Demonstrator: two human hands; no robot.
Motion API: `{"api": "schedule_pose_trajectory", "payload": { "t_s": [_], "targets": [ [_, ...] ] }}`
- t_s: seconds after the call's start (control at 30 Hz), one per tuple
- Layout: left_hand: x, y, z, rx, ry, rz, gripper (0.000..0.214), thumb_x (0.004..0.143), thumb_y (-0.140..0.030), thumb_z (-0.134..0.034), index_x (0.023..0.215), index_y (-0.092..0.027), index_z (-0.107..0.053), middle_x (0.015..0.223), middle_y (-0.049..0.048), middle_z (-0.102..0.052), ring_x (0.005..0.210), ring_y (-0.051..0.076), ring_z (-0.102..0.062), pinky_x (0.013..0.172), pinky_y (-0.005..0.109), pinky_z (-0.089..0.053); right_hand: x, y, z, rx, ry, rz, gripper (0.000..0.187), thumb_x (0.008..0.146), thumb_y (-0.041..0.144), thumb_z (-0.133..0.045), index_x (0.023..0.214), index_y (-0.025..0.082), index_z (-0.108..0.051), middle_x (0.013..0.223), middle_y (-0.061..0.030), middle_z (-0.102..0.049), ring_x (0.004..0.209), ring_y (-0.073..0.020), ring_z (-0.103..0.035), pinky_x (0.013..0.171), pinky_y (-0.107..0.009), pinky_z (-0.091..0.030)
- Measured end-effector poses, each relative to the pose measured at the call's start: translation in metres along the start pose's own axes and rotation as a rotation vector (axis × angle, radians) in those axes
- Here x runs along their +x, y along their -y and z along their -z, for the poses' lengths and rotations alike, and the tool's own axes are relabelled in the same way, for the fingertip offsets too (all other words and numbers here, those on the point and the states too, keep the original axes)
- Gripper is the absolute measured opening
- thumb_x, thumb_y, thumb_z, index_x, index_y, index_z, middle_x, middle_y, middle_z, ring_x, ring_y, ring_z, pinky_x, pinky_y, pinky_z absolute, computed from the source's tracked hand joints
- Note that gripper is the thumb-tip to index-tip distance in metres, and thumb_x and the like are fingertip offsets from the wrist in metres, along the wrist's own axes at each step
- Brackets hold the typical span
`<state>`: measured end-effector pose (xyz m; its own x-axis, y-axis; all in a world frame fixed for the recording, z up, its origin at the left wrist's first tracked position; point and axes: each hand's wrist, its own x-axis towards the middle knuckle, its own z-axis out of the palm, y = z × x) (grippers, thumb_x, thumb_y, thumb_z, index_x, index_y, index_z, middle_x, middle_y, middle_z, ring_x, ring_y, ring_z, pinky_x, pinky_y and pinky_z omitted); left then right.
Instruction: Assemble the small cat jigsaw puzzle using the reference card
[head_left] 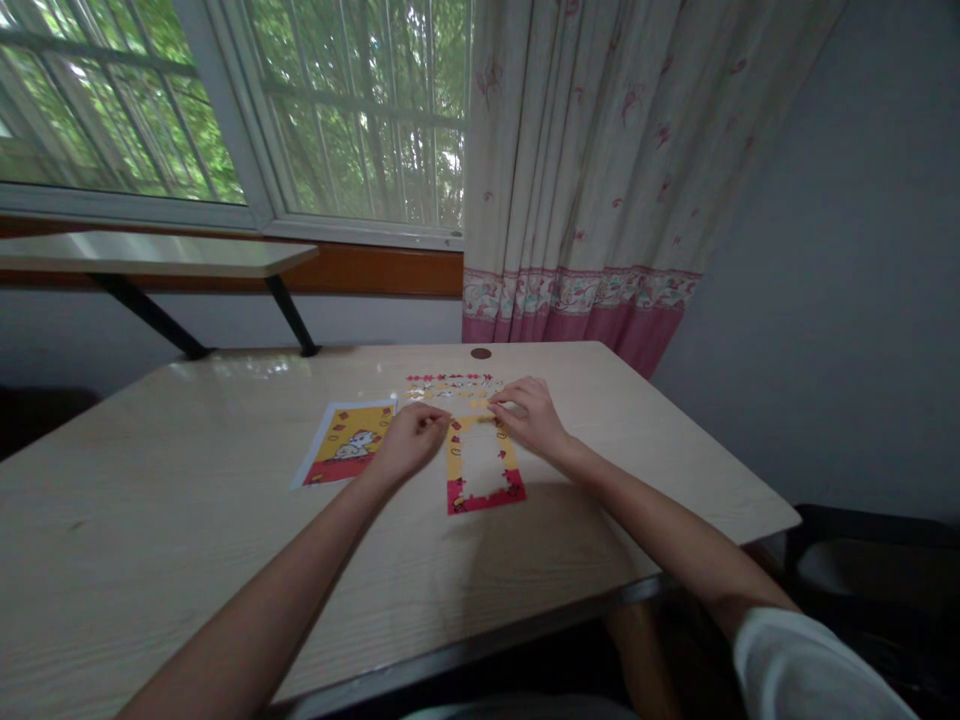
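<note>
A jigsaw puzzle border [454, 495] lies on the table, yellow at the sides and red at the bottom, with bare tabletop inside it. At its upper left corner is my left hand [412, 437], thumb and fingers pinched together; what they hold, if anything, is too small to make out. My right hand [534, 418] is closed in a pinch on a small yellow puzzle piece [493, 403] above the border's upper right. Loose puzzle pieces [442, 385] lie in rows just beyond both hands. Left of my left hand rests a picture sheet [349, 440] with a white cartoon animal on yellow and red.
The pale wooden table [187, 540] has a raised shelf [172, 255] on black brackets at its back left. A round brown disc [481, 353] sits near the back edge. Behind are a barred window and a floral curtain [577, 180]; a dark chair [862, 570] stands at the right.
</note>
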<state>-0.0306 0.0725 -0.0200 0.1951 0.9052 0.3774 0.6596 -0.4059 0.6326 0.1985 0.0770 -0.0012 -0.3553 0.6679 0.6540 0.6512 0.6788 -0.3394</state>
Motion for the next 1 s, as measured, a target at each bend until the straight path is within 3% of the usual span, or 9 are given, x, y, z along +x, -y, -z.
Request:
{"api": "schedule_pose_trajectory", "payload": {
  "t_s": [0.1,0.23,1.0],
  "targets": [
    [0.0,0.008,0.001,0.143,0.062,-0.136,0.03,0.081,-0.028,-0.046,0.09,-0.015,-0.072,0.089,0.0094,-0.066,0.086,0.022,-0.059,0.079,0.034,-0.046,0.0,-0.011,-0.011,0.018,0.091,-0.077,0.011,0.082,0.031,-0.064,0.081,0.021,-0.07,0.086,-0.0034,-0.068,0.087,-0.018,-0.055,0.085,-0.033,-0.032],
    [-0.001,0.013,-0.002,0.261,0.105,-0.216,0.031,0.083,-0.026,-0.044,0.095,-0.016,-0.071,0.092,0.0098,-0.064,0.091,0.024,-0.056,0.084,0.038,-0.045,0.001,-0.024,-0.026,0.041,0.228,-0.171,0.007,0.078,0.027,-0.068,0.079,0.021,-0.071,0.082,-0.0024,-0.069,0.082,-0.0167,-0.057,0.082,-0.031,-0.034],
    [-0.004,-0.007,-0.012,0.395,0.189,-0.326,0.035,0.085,-0.015,-0.042,0.107,-0.022,-0.068,0.098,0.0094,-0.059,0.092,0.024,-0.051,0.083,0.038,-0.043,-0.001,-0.024,-0.027,-0.013,0.313,-0.174,0.008,0.077,0.028,-0.066,0.079,0.024,-0.072,0.08,-0.0004,-0.07,0.082,-0.0171,-0.058,0.081,-0.032,-0.034]
  ]
}}
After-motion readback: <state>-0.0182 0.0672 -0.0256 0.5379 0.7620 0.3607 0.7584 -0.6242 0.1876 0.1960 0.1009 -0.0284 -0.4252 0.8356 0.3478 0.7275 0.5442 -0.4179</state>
